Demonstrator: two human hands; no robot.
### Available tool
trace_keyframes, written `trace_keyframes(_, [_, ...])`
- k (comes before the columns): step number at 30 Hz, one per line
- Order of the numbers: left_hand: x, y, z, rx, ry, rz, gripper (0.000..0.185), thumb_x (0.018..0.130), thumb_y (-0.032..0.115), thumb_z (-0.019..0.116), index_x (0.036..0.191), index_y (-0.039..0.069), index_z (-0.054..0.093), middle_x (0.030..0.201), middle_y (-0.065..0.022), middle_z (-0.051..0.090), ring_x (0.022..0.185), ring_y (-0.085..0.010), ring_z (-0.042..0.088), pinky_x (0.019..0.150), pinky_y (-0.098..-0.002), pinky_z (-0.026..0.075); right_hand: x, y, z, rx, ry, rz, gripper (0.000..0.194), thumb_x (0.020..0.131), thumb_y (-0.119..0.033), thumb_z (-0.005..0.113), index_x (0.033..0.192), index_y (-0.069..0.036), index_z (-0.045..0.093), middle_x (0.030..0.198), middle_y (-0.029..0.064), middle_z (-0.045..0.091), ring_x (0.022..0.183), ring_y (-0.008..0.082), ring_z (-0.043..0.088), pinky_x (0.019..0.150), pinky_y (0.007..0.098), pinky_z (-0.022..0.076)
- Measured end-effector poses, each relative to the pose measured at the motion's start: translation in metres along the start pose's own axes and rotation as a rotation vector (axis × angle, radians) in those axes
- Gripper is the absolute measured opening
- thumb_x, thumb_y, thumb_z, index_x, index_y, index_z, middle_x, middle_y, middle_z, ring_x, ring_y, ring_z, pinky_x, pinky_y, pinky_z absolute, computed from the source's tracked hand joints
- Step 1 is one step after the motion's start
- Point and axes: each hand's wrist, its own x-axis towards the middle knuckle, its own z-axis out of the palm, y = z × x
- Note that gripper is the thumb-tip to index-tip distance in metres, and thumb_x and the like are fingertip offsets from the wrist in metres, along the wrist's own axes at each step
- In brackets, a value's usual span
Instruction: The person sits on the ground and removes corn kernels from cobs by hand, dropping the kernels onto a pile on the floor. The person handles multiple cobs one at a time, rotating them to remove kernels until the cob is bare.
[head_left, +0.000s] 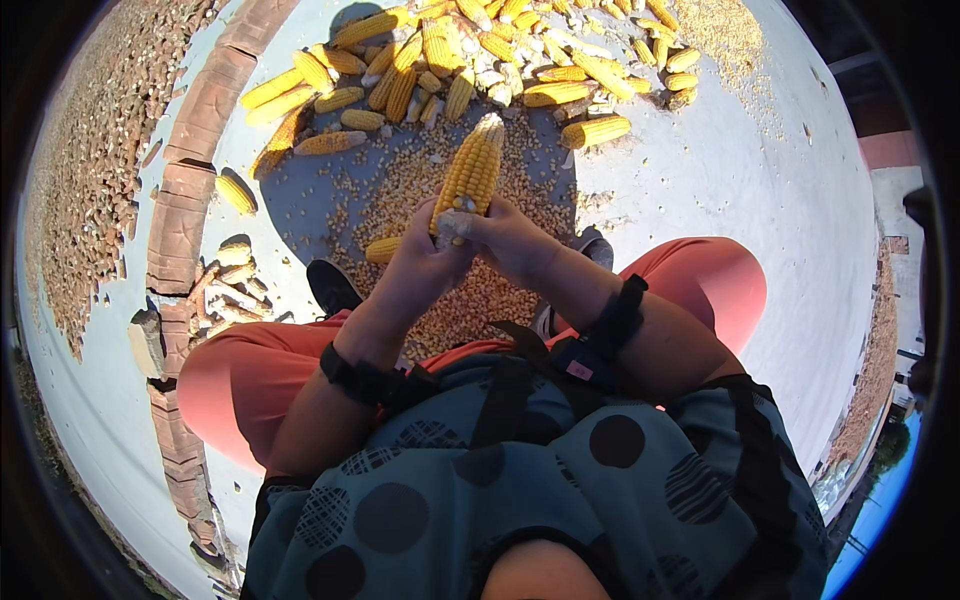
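Note:
An ear of yellow corn is held up between both hands, its pale tip pointing away from me. My left hand wraps the near end from the left. My right hand grips the same end from the right, with the thumb laid across it. Around the thumb the cob looks pale, and a few kernels show there. Below the hands spreads a heap of loose corn kernels between my feet. Another yellow ear lies on the kernels, just left of my left wrist.
Many corn ears lie piled ahead. A row of curved clay tiles runs along the left, with bare cobs beside it and a single ear farther up. More kernels are scattered at the far right of the pale floor.

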Motion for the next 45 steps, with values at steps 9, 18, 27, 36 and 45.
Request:
trace_keyframes(9, [0.001,0.004,0.004,0.218,0.024,0.107,0.051,0.084,0.008,0.062,0.127,-0.001,0.035,0.115,-0.0103,0.046,0.104,-0.0172,0.052,0.086,-0.0277,0.046,0.006,0.005,-0.001,-0.026,0.127,-0.099,0.033,0.083,-0.015,0.065,0.11,-0.002,0.052,0.098,0.0079,0.059,0.089,0.018,0.061,0.077,0.0303,0.0517])
trace_keyframes(18, [-0.005,0.014,0.014,0.103,0.02,0.017,0.062,0.086,0.01,0.062,0.136,0.006,0.025,0.097,-0.0074,0.053,0.074,-0.0085,0.055,0.06,-0.0215,0.047,0.005,-0.015,0.005,0.128,0.18,-0.11,0.03,0.085,-0.015,0.062,0.111,-0.003,0.051,0.101,0.0078,0.061,0.089,0.0179,0.061,0.081,0.0314,0.0513])
trace_keyframes(27, [-0.001,0.008,0.004,-0.206,-0.044,-0.118,0.055,0.086,0.012,0.061,0.13,0.006,0.029,0.08,-0.0018,0.051,0.06,-0.0072,0.05,0.05,-0.0221,0.041,0.006,-0.002,-0.005,0.091,-0.025,-0.165,0.05,0.085,-0.022,0.065,0.125,-0.004,0.041,0.111,0.0112,0.058,0.099,0.0207,0.059,0.088,0.0346,0.0487])
trace_keyframes(36, [-0.005,-0.002,0.005,-0.138,-0.049,-0.107,0.03,0.087,0.022,0.062,0.106,0.007,0.046,0.077,-0.0003,0.048,0.059,-0.0087,0.045,0.05,-0.0218,0.037,0.004,-0.009,-0.008,-0.116,-0.016,-0.084,0.037,0.083,-0.018,0.065,0.113,-0.001,0.051,0.103,0.0101,0.061,0.093,0.02,0.062,0.081,0.0321,0.0522])
trace_keyframes(45, [-0.005,-0.002,-0.002,-0.4,-0.276,-0.196,0.038,0.088,0.016,0.059,0.118,0.006,0.037,0.078,-0.0015,0.051,0.061,-0.0087,0.051,0.053,-0.0225,0.044,0.004,-0.012,-0.016,0.192,-0.169,-0.043,0.041,0.086,-0.023,0.064,0.117,-0.002,0.048,0.102,0.0092,0.061,0.097,0.0195,0.06,0.086,0.0338,0.0491])
